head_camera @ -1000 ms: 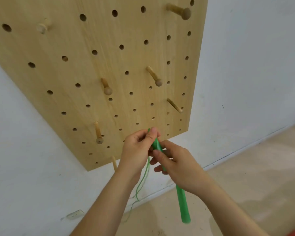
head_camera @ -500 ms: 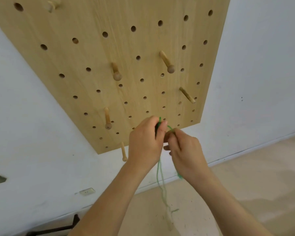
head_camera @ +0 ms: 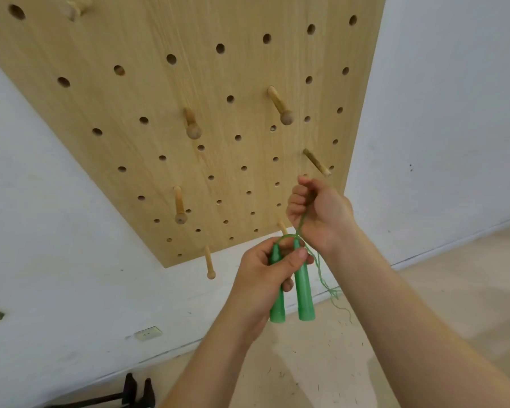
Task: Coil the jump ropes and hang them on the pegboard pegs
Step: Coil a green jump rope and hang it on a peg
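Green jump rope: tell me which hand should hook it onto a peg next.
Right. The right hand grips the cord up high, close to the plain peg on the pegboard. The left hand sits lower, holding both green handles.

Bare-armed throughout: two uncovered forearms at the lower edge of the frame, ending in the left hand and right hand, thumbnail short and plain.

Just above the right hand, a plain peg; bare pegboard face leftward.
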Motion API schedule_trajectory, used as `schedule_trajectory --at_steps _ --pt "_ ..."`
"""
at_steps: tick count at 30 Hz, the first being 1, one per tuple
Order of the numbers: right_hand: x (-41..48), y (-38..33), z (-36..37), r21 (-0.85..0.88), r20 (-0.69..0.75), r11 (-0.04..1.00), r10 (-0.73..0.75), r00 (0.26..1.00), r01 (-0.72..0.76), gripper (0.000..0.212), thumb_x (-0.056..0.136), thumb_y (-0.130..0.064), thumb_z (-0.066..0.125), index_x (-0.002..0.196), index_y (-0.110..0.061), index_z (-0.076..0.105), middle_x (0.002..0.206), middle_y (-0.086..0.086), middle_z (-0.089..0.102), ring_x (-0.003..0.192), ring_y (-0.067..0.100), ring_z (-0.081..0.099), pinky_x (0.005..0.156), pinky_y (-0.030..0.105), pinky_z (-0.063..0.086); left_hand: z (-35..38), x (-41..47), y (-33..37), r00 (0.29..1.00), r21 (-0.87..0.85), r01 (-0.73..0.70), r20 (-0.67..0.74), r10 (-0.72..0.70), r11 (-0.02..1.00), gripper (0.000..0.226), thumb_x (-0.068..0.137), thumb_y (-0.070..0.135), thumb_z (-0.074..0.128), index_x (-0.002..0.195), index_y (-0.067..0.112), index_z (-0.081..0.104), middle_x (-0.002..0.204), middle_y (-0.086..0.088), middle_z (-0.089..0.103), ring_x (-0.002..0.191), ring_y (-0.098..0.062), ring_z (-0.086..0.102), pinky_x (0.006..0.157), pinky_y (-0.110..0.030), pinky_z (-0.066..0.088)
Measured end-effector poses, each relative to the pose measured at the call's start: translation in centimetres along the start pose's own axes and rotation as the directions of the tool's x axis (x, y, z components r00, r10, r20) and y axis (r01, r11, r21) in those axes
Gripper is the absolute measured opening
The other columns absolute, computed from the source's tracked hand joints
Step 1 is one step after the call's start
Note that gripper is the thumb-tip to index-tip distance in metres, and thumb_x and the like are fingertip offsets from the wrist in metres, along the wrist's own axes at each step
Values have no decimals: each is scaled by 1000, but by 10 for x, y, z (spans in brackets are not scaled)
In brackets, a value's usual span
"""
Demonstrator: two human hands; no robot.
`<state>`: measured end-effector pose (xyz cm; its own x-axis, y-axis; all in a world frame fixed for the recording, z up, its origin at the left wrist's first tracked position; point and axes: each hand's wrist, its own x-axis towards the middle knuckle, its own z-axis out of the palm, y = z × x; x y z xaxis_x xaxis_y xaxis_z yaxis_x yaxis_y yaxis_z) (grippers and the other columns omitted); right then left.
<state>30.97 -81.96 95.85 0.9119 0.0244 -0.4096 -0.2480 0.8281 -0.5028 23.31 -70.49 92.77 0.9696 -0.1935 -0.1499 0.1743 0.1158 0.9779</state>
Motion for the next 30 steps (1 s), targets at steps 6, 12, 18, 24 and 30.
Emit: schedule_trajectory --at_steps 6,12,18,24,30 --pt "-63 22 -25 -886 129 429 -139 982 177 24 98 -37 47 113 -25 61 117 1 65 106 11 61 97 38 49 -10 8 17 983 -25 -60 -174 55 998 18 99 16 50 92 11 66 86 -3 66 84 -16 59 83 -34 48" --pt "-82 58 -38 -904 224 386 60 973 185 31 102 -17 40 130 -26 47 96 8 68 75 19 71 62 28 58 -10 10 12 988 47 67 -143 -59 997 21 100 24 46 93 11 60 86 -1 61 78 -17 57 67 -27 47" --pt "-77 43 -34 -902 247 393 136 959 177 15 95 -17 50 104 -8 57 74 8 62 60 16 62 56 26 53 -20 7 15 993 241 91 -97 -70 966 26 100 40 42 93 20 57 81 5 58 80 -9 57 74 -25 43" --pt "-71 41 -35 -779 232 625 368 900 -55 11 95 -5 41 99 -3 52 70 10 56 56 26 59 45 26 44 -27 4 21 998 359 61 -47 -48 931 29 99 42 40 89 17 50 75 6 52 62 -3 52 61 -19 44" --pt "-61 39 -45 -607 316 762 491 812 -225 16 96 -23 54 82 -15 57 60 2 38 44 10 28 39 17 19 -41 12 27 999 660 -46 16 48 750 39 96 48 41 81 14 54 70 8 52 70 -11 50 75 -38 47"
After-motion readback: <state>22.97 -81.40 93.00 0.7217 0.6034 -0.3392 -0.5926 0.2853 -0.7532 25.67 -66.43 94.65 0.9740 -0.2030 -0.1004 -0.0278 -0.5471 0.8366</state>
